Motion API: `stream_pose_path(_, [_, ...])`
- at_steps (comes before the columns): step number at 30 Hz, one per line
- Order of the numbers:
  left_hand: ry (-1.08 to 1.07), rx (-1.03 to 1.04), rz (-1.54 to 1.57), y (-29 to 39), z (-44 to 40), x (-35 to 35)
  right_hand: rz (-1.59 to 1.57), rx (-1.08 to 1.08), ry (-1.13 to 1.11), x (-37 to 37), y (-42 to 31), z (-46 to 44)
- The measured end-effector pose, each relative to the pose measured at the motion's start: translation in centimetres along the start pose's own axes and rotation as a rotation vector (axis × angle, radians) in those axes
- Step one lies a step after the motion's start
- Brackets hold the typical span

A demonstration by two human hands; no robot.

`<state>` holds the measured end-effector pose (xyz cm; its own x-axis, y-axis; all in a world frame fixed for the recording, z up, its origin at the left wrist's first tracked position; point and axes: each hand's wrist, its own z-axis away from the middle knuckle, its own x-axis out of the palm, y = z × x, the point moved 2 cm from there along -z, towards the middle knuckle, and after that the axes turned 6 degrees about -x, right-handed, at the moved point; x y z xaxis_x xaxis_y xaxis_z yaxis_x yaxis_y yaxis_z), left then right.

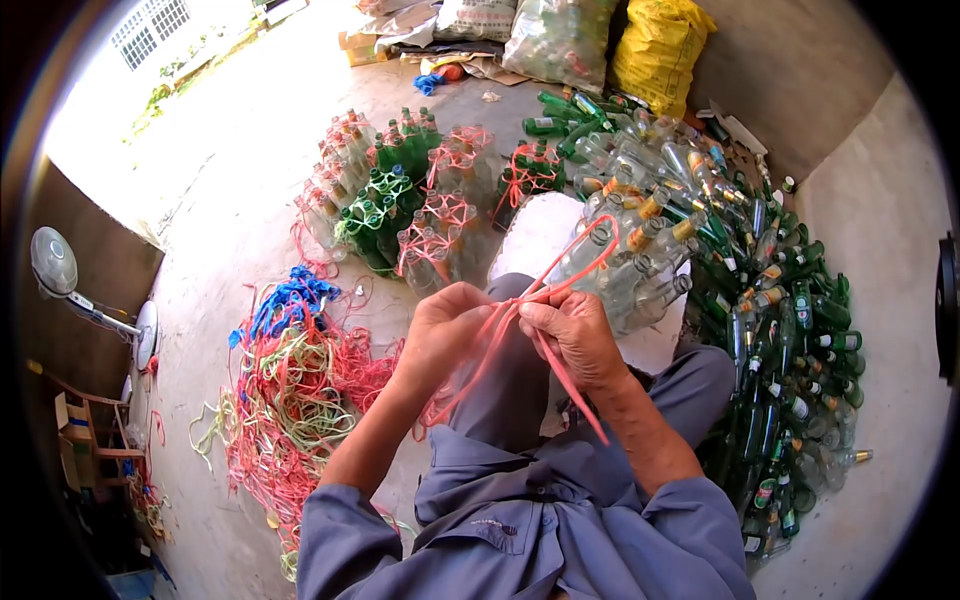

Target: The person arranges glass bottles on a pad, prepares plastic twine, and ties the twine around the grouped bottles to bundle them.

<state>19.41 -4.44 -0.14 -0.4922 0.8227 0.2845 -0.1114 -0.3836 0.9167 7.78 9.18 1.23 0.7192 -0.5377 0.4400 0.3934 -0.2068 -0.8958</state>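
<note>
Both hands meet in front of my knees around a pink plastic strap [590,262], which forms a long loop toward the upper right. My left hand [452,325] pinches the strap near where its strands cross. Just beside it, my right hand [577,335] grips the strap between thumb and fingers, with loose ends hanging below. Clear glass bottles [640,265] stand grouped on a white slab [540,235] just beyond my right hand. Left of my left arm lies a tangled heap of pink, green and blue straps [290,400].
Strapped bundles of clear and green bottles [385,215] stand on the floor ahead. A large pile of loose bottles [790,330] lies along the right wall. A yellow sack [660,55] and other filled bags are at the back. A fan [55,262] stands at left.
</note>
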Motion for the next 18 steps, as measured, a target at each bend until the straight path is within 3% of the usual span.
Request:
stream_pose_path(4, [0.056,0.142,-0.076,-0.4,-0.5,-0.3,0.023,0.102,-0.074,-0.9,-0.3,0.3])
stream_pose_path(9, [-0.020,0.121,-0.038,0.1,0.4,-0.1,0.098,0.110,-0.067,-1.5,-0.3,0.8])
stream_pose_path(12, [-0.089,0.116,-0.025,-0.5,0.5,0.2,0.269,-0.060,-0.046,-1.5,0.7,0.6])
stream_pose_path(15, [-0.103,0.184,-0.097,-1.2,0.8,1.0,0.282,-0.091,-0.038,-1.1,0.8,0.8])
stream_pose_path(18, [-0.065,0.194,-0.153,-1.7,1.0,1.6,0.652,-0.445,-0.080,-1.5,1.5,0.3])
